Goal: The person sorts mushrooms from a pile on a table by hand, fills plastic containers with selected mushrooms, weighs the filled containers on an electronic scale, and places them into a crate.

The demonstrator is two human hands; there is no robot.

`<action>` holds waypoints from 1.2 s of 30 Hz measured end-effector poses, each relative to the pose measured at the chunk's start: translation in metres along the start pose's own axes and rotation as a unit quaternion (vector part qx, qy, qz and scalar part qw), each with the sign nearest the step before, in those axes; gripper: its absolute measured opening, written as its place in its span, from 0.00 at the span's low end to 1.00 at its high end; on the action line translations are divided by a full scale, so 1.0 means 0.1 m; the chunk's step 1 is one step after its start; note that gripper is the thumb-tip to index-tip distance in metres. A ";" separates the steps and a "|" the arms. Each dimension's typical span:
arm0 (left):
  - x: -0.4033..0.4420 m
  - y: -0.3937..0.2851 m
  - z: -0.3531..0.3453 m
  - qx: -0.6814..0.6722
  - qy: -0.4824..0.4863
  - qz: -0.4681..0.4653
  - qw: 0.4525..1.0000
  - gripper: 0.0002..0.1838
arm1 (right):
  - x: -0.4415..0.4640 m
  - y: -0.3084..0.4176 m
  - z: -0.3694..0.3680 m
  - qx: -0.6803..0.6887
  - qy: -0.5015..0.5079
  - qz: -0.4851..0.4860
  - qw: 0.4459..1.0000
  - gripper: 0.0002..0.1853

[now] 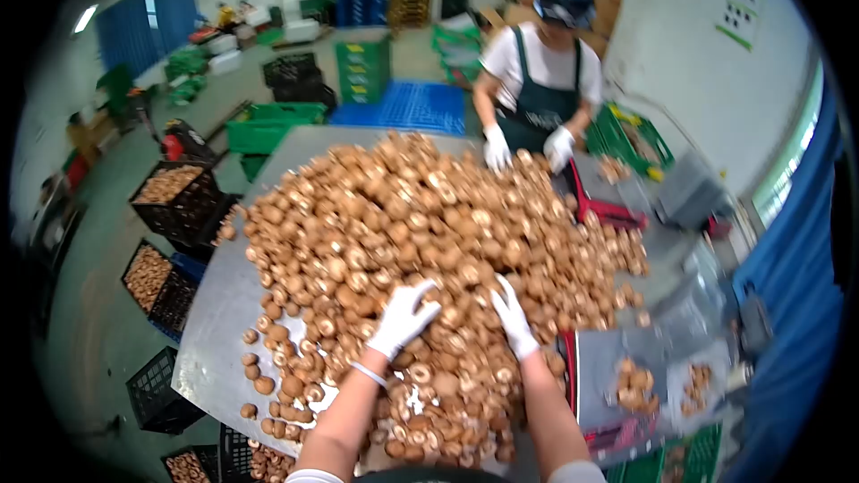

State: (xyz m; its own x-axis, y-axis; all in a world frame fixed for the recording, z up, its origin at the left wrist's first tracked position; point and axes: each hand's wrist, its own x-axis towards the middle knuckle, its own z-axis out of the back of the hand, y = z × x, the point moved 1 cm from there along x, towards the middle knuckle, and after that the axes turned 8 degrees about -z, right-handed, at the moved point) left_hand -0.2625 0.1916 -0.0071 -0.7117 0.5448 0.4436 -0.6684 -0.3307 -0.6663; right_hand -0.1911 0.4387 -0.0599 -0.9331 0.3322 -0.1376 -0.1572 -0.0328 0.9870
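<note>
A large heap of brown mushrooms (394, 206), shiitake by their look, covers most of a metal table (215, 331) in front of me. My left hand (403, 317), in a white glove, rests on the near part of the heap with thumb and fingers apart. To its right, my right hand (513, 315), also gloved in white, touches the mushrooms with its fingers stretched forward. Between my hands lie loose mushrooms. I see none gripped in either hand, though some fingertips are blurred against the heap.
Across the table a co-worker (550, 80) in a dark apron has both gloved hands at the heap. Black crates (179, 192) of mushrooms stand on the floor at left. At right sit a red-edged grey tray (595, 349) and a green crate (649, 139).
</note>
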 end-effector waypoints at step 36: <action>-3.03 -0.51 0.99 0.155 -0.104 0.197 0.963 0.30 | -2.36 0.26 0.12 -0.391 -0.163 0.115 0.898 0.41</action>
State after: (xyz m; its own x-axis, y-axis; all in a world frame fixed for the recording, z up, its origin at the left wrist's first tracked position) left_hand -0.0343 -0.0334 -0.0484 -0.9296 0.1751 0.3243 -0.3471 -0.7114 -0.6110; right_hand 0.0294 0.3706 -0.0011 -0.8453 0.4867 0.2202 -0.2712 -0.7461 0.6081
